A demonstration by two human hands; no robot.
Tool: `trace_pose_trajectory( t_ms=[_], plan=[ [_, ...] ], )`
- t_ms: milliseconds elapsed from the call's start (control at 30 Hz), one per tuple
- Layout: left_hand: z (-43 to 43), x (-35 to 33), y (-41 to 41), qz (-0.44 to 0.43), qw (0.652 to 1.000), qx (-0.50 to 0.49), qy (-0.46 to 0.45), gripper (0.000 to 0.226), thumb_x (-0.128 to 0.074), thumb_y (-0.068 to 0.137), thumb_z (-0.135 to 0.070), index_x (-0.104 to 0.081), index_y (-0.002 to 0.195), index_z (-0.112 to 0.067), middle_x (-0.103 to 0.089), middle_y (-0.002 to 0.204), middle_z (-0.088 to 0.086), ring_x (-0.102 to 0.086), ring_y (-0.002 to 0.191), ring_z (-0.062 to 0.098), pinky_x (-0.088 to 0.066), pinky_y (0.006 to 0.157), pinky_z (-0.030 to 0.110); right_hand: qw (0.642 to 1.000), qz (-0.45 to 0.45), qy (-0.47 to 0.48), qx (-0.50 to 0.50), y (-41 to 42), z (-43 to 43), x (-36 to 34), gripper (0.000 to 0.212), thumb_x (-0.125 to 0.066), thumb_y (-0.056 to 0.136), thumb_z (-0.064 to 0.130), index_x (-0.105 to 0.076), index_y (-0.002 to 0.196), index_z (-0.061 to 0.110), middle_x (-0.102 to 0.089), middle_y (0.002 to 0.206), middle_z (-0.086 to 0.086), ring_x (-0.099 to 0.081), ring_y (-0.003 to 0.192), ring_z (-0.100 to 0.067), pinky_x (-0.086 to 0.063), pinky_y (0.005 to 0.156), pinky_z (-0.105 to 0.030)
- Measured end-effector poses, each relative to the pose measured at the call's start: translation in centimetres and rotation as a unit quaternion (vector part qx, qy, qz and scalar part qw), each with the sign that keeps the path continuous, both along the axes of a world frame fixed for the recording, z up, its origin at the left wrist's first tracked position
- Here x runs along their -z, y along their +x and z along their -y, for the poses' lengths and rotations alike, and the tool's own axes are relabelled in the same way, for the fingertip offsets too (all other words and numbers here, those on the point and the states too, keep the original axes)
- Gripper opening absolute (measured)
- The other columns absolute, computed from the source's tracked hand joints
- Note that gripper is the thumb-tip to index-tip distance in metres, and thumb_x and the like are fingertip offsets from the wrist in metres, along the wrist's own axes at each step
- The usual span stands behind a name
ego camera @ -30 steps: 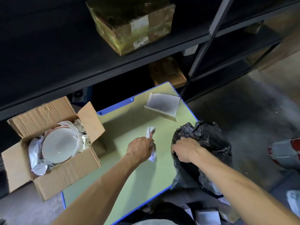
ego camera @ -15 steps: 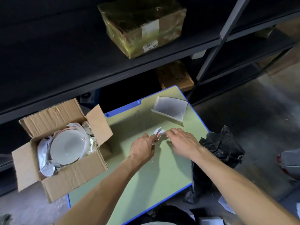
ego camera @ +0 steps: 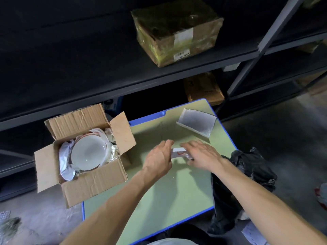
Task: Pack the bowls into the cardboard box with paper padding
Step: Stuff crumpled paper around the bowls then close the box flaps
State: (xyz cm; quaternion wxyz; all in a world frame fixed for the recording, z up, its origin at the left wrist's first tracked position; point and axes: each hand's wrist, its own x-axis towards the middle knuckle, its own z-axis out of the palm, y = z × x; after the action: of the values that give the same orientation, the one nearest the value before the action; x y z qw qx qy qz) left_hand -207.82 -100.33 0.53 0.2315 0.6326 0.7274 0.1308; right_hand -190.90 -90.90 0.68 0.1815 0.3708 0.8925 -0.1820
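Two hands on one job now: a second ago the right hand (ego camera: 201,156) was at the black bag (ego camera: 247,168) by the table's right edge. Now it's off the bag and down on the paper scrap (ego camera: 178,152) the left hand (ego camera: 159,160) was already holding. Reads as prepping more padding, not placing a bowl, so probably late in the fill stage, with the box not yet closed. Right hand: fingers straight, slightly spread, laid flat over the scrap's right end, pressing it toward the green table (ego camera: 159,200). Left hand: curled round the scrap's left end, thumb up; fingertips sit behind the back of the hand (can't say how tight). Scrap is small, white with a red mark, bridging the gap between the hands. Just beside the table's left edge, the cardboard box (ego camera: 92,181) stands with flaps open, a white bowl (ego camera: 89,152) inside and paper padding (ego camera: 64,161) tucked round it. Further back on the table lies a white foam piece (ego camera: 196,122), well apart from both hands. Beyond that is dark shelving (ego camera: 106,68) with a taped carton (ego camera: 177,30).
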Motion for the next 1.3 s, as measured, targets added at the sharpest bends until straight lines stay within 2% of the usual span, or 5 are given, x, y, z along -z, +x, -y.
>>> trace_pose_trajectory(
  t_ms=[333,633,933,1067,1300],
  plan=[
    [-0.6,1.0,2.6,0.006,0.999,0.035,-0.035,0.039,-0.049,0.090,-0.012,-0.053,0.129,-0.018,-0.058,0.112,0.007,-0.061,0.098,0.034,-0.049,0.075,0.039,0.926,0.343,-0.146,0.063,6.3,1.4,0.9,0.021,-0.052,0.083,0.021,-0.066,0.097,0.015,-0.067,0.103,-0.003,-0.065,0.091,-0.026,-0.055,0.086,-0.035],
    [-1.3,-0.3,2.5,-0.016,0.999,0.023,-0.031,0.026,-0.047,0.093,-0.014,-0.061,0.114,-0.015,-0.054,0.102,0.008,-0.059,0.091,0.034,-0.044,0.074,0.037,0.996,0.023,0.031,0.086,2.6,0.5,-1.4,0.035,-0.049,0.098,0.036,-0.044,0.128,0.019,-0.060,0.121,-0.004,-0.059,0.111,-0.029,-0.046,0.081,-0.039],
    [-0.9,-2.6,1.3,0.036,0.999,-0.003,-0.028,0.029,-0.043,0.099,-0.010,-0.053,0.126,-0.012,-0.048,0.112,0.012,-0.059,0.084,0.043,-0.047,0.076,0.047,0.993,-0.088,0.074,0.021,0.0,0.2,-3.4,0.021,-0.045,0.100,0.039,-0.048,0.105,0.019,-0.058,0.109,-0.001,-0.056,0.104,-0.025,-0.039,0.073,-0.037],
    [-0.1,-4.4,0.5,0.060,0.998,-0.009,-0.003,0.029,-0.039,0.106,-0.028,-0.053,0.125,-0.010,-0.053,0.106,0.012,-0.056,0.088,0.035,-0.045,0.081,0.045,0.989,-0.129,0.070,-0.020,-0.9,-0.5,-5.5,0.010,-0.044,0.102,0.032,-0.041,0.094,0.025,-0.055,0.096,0.006,-0.054,0.102,-0.022,-0.032,0.065,-0.035],
    [1.8,-9.4,-1.7,0.065,0.994,-0.069,0.055,0.038,-0.029,0.107,-0.033,-0.059,0.115,-0.011,-0.067,0.102,0.007,-0.061,0.095,0.027,-0.044,0.079,0.035,0.977,-0.193,0.063,-0.072,-4.4,-1.3,-8.5,0.011,-0.048,0.098,0.022,-0.052,0.104,0.030,-0.059,0.102,0.011,-0.054,0.102,-0.015,-0.048,0.074,-0.040]
  ],
)
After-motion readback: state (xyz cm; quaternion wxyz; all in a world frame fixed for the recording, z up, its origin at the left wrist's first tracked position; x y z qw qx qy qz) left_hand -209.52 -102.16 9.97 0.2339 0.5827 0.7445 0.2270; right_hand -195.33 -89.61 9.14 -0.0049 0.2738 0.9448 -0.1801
